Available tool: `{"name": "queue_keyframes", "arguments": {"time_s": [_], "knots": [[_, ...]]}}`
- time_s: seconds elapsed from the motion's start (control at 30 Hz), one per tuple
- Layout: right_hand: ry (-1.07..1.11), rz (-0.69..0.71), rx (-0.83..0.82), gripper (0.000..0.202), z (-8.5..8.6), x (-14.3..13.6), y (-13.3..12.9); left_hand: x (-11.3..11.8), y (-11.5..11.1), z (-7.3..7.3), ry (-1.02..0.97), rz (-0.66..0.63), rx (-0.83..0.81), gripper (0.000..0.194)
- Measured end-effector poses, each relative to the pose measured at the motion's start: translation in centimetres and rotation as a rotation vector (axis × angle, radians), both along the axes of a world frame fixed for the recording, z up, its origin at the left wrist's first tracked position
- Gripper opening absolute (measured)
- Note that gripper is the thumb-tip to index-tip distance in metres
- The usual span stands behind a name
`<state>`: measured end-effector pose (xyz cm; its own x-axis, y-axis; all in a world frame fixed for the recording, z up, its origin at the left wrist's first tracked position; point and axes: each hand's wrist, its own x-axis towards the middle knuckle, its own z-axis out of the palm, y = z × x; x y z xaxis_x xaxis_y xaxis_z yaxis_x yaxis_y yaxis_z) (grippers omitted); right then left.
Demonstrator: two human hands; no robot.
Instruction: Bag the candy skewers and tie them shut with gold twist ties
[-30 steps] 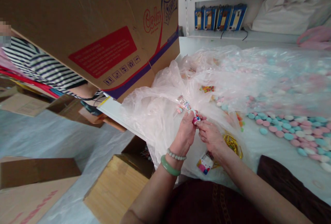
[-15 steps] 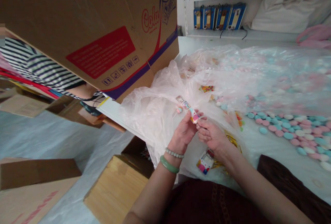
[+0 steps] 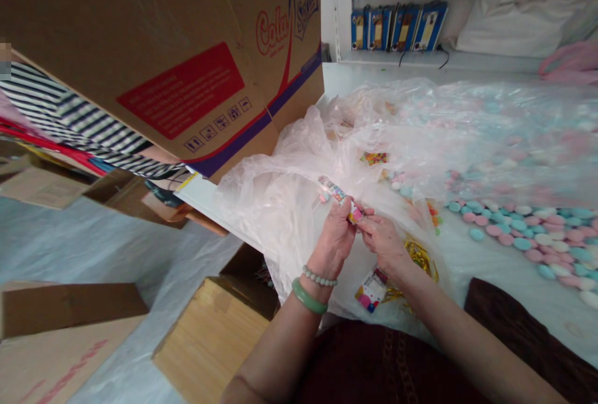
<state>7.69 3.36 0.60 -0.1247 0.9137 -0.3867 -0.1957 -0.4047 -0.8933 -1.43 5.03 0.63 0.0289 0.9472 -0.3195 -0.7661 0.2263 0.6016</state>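
Pinching a printed packet (image 3: 333,189), the left hand (image 3: 337,231) and right hand (image 3: 382,241) are holding it over the plastic sheet (image 3: 280,198). Gold strands (image 3: 419,254) and a second packet (image 3: 372,292) are lying on the sheet; a cardboard box (image 3: 187,49) is standing beside it.

The left hand (image 3: 337,233) and right hand (image 3: 385,242) hide part of the little packet (image 3: 332,189) (its print is too tiny to read). Near the back edge of the table (image 3: 343,77), cloudy plastic (image 3: 411,136) blurs some of the round pieces (image 3: 522,243). The big box (image 3: 187,37) by the left edge is cut off on top.
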Motion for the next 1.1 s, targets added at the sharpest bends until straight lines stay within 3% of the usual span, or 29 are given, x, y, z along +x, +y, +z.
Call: {"name": "queue_keyframes", "arguments": {"time_s": [0.2,0.33,0.43,0.57,0.83,0.9,1.03,1.1], "knots": [[0.046,-0.152,0.001,0.034,-0.6,-1.1,0.7,1.7,-0.5,-0.5,0.093,0.083,0.019,0.023],[0.123,-0.045,-0.053,0.037,-0.7,-0.7,0.4,0.8,-0.1,-0.5,0.113,0.025,-0.025,0.019],[0.119,0.057,0.023,0.029,-0.7,0.2,-0.4,-0.7,0.4,-0.4,0.077,0.063,-0.068,0.015],[0.030,0.068,0.048,0.016,-0.4,0.5,-1.2,-1.5,0.7,-0.3,0.030,0.086,-0.066,0.011],[0.095,-0.055,0.044,0.011,0.3,-1.3,0.0,-0.3,0.4,-0.8,0.039,0.114,-0.133,0.009],[0.113,-0.106,0.038,0.010,0.0,-1.4,0.3,-0.5,0.2,-1.0,0.017,0.057,-0.101,0.006],[0.112,-0.115,0.009,0.010,-0.7,-0.7,0.5,-1.9,-0.3,-1.1,0.002,-0.104,-0.082,0.028],[0.149,-0.071,-0.027,0.011,-0.8,-0.4,0.4,-2.9,0.0,-1.0,-0.023,-0.095,-0.118,0.038]]}}
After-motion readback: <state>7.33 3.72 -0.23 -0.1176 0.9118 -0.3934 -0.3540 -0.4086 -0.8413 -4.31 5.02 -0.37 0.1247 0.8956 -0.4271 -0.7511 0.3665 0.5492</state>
